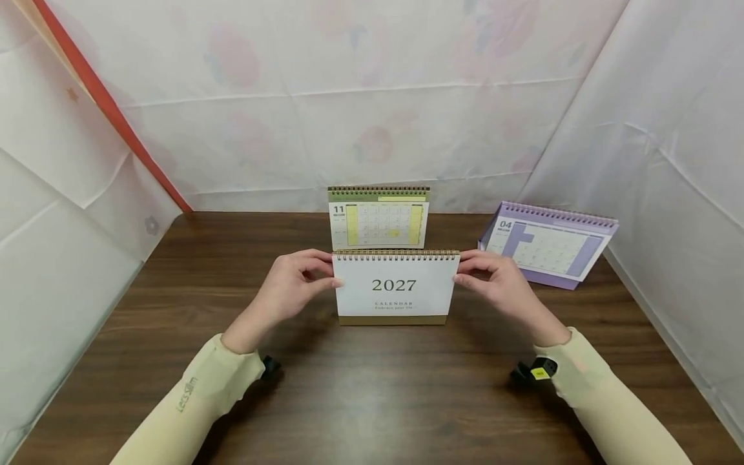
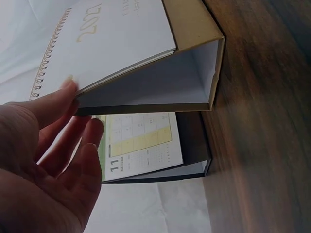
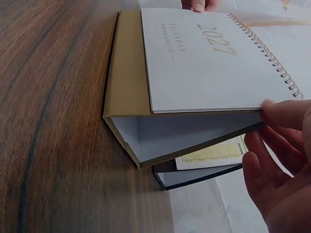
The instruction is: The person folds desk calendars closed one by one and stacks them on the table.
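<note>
"Since the left hand (image 1: 293, 284) and right hand (image 1: 500, 284) sit at opposite ends of the white 2027 desk calendar (image 1: 395, 284), how would you log the fingers?"

"Both narrow, both holding. Each thumb lies on the front cover near its side edge, fingers tucked behind. Calendar pinched between the two hands."

"Why up there, rather than low down?"

"Judgement: gripping close to the gold wire coil (image 1: 395, 256) puts the hold near the ridge, and a matched pinch at each end probably keeps the thing square. Noted beside the left fingertips: the hollow stand (image 2: 150, 92), open at its end, so a one-sided grip might twist it."

"And below the fingers?"

"Gold-coloured base strip (image 1: 392, 320), lower than both hands. It seems to rest on the wood-grain table (image 1: 372, 394); I cannot rule out a sliver of air."

"Beyond the fingers?"

"Green-topped desk calendar (image 1: 379, 223), page 11, standing directly behind the held one, between the hands. Whether the two touch, cannot tell. Both fronts face the person, presumably for reading."

"The other one?"

"Purple desk calendar (image 1: 549, 245), page 04: just past the right fingers, apart from them, turned askew on its own stand. Reason for the slant: not evident."
</note>
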`<state>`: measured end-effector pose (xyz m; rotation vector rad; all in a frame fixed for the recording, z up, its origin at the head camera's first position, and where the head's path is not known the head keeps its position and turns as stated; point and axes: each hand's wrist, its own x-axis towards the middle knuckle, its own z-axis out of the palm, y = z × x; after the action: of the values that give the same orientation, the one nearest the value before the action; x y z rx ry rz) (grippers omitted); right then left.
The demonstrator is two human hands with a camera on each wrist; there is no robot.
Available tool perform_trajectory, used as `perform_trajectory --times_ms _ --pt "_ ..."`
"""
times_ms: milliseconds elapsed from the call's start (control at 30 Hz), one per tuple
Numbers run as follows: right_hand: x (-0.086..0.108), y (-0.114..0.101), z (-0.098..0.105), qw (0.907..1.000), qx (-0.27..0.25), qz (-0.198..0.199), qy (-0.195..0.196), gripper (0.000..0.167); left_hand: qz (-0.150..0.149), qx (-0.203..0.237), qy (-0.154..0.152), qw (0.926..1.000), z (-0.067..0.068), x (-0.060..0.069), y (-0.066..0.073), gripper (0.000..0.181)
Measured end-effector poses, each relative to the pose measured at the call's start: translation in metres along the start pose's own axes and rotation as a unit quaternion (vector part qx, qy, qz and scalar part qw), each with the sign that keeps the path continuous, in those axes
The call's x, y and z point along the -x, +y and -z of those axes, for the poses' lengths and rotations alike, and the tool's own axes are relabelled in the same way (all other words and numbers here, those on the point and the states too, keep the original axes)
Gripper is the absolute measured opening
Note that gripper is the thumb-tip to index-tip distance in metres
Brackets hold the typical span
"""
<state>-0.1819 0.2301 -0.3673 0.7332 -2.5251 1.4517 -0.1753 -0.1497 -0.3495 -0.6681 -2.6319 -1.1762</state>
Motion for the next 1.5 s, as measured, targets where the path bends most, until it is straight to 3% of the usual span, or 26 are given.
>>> perform_trajectory --times_ms 167,367,600,767,1000,1200,1500 --pt "-0.002 -0.001 0.002 0.9997 0.017 0.005 -0.019 0.006 0.011 -0.022 -0.021 0.9995 0.003 0.000 -0.002 0.011" --pt "-0.001 0.001 0.000 0.9994 0.009 -0.016 -0.028 0.006 0.013 -0.035 -0.050 0.9980 0.005 0.001 -0.002 0.011" --pt "-0.006 0.000 -0.003 0.9976 0.058 -0.022 -0.030 0.007 0.022 -0.022 -0.048 0.9984 0.002 0.003 -0.005 0.009" --pt "-0.002 0.007 -0.004 0.9956 0.082 0.000 -0.045 0.006 0.031 -0.031 -0.053 0.9977 -0.005 0.009 -0.010 0.008" --pt "0.012 0.021 -0.013 0.9900 0.113 0.030 -0.079 0.008 0.047 -0.032 -0.086 0.9947 -0.015 0.015 -0.016 0.008" --pt "0.017 0.023 -0.022 0.9866 0.123 0.027 -0.104 0.007 0.047 -0.029 -0.084 0.9949 -0.018 0.018 -0.018 0.007" --pt "0.022 0.020 -0.026 0.9903 0.107 -0.008 -0.088 0.006 0.035 -0.032 -0.064 0.9969 -0.023 0.022 -0.019 0.006"
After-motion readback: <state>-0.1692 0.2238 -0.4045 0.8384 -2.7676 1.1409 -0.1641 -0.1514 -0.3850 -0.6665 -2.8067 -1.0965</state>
